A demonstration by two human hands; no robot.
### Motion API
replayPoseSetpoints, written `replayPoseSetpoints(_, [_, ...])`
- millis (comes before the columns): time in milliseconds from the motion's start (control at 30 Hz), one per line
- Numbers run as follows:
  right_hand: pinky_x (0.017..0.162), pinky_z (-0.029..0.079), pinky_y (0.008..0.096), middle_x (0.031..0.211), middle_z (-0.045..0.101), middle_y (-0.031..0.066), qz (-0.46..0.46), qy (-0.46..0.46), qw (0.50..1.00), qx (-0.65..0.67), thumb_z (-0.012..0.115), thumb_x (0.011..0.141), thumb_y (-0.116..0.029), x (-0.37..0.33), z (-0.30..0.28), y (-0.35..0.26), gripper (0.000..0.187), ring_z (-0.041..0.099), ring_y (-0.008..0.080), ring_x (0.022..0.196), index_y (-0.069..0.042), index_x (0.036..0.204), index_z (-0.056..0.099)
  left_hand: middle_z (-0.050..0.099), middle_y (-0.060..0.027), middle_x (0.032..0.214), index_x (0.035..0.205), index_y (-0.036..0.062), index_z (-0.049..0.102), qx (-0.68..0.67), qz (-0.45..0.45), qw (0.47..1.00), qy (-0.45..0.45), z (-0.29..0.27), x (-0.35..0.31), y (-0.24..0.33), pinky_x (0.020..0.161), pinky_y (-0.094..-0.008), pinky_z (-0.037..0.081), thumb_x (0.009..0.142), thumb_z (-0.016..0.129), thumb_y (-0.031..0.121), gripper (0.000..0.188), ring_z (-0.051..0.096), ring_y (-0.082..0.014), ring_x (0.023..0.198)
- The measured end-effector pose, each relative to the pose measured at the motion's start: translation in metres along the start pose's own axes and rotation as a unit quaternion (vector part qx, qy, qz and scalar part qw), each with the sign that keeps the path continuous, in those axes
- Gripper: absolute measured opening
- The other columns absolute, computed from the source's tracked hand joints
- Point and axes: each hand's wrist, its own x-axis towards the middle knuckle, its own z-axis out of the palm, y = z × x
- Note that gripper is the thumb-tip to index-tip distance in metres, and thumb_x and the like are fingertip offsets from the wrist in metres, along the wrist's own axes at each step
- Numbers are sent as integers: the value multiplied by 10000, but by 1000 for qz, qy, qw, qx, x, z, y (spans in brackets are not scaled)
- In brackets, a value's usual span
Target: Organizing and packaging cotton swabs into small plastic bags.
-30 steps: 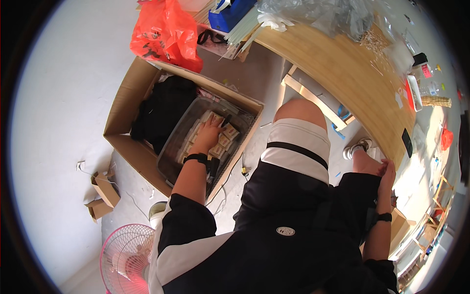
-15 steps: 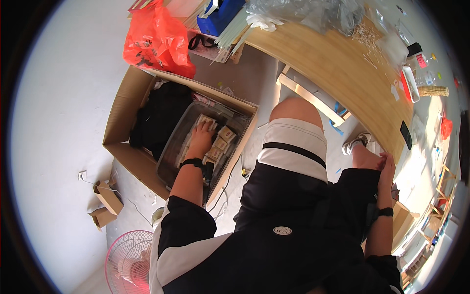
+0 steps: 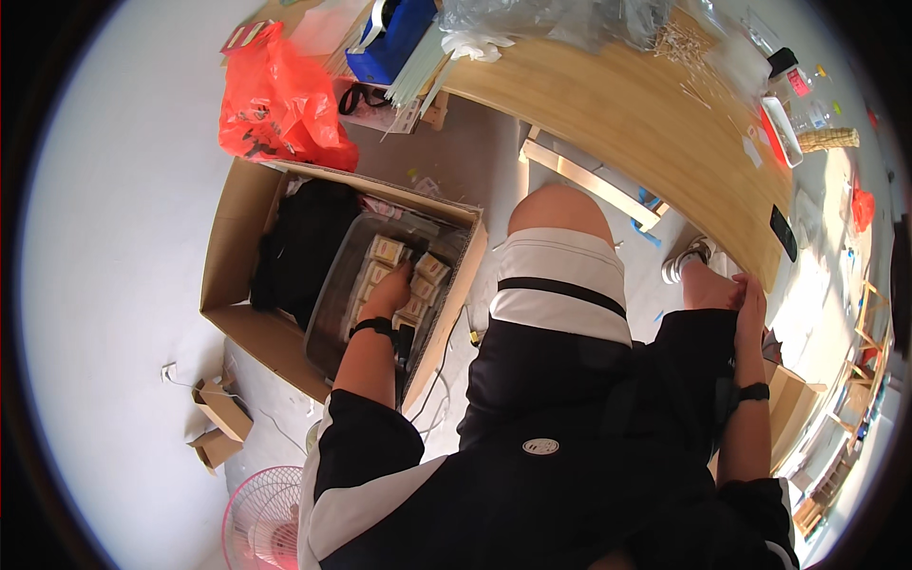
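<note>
My left hand (image 3: pixel 388 291) reaches down among small cream-coloured boxes (image 3: pixel 387 250) in a grey plastic bin (image 3: pixel 328 302). Its fingers go into a dark gap between the rows, so their tips are hidden and I cannot tell whether they hold anything. The bin sits inside a large open cardboard box (image 3: pixel 228 214), with black cloth (image 3: pixel 306 242) bunched beside it. Off to the right, my right hand (image 3: pixel 750 309) lies with curled fingers against my lower leg (image 3: pixel 708 288).
A wooden table (image 3: pixel 627 95) curves across the back, with a blue tape dispenser (image 3: pixel 392 43), clear plastic bags (image 3: pixel 570 19) and a phone (image 3: pixel 784 233) on it. A red plastic bag (image 3: pixel 280 104) stands behind the cardboard box. A pink fan (image 3: pixel 264 522) is at lower left.
My left hand has drawn back a little toward me and its fingers have dipped between the small boxes, uncovering one at the top. My right hand stays at the leg. The view has shifted slightly.
</note>
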Motion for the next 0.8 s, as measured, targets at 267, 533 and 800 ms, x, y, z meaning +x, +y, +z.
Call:
replayPoseSetpoints(267, [608, 467, 227, 714, 552, -20, 9, 1, 1000, 1, 403, 1088, -409, 4, 0, 4, 428, 552, 84, 631, -80, 1023, 670, 583, -248, 1379, 1461, 39, 480, -175, -82, 981, -14, -3, 0, -3, 810, -427, 598, 866, 471, -45, 601, 668, -361, 1117])
replayPoseSetpoints(533, [605, 469, 222, 713, 559, -17, 6, -9, 1000, -3, 399, 1091, -412, 5, -3, 10, 430, 553, 81, 625, -81, 1021, 665, 638, -192, 1300, 1459, 34, 494, -210, -104, 972, -35, -19, -9, 5, 602, -320, 526, 941, 402, 33, 526, 742, -195, 767])
replayPoseSetpoints(800, [598, 459, 216, 705, 556, -17, 6, -14, 1000, 14, 394, 1096, -391, 5, 0, 7, 416, 545, 75, 619, -81, 1017, 659, 611, -143, 1364, 1479, 63, 475, -252, -90, 963, -20, -17, -10, 0, 635, -324, 524, 931, 407, 33, 553, 735, -182, 825])
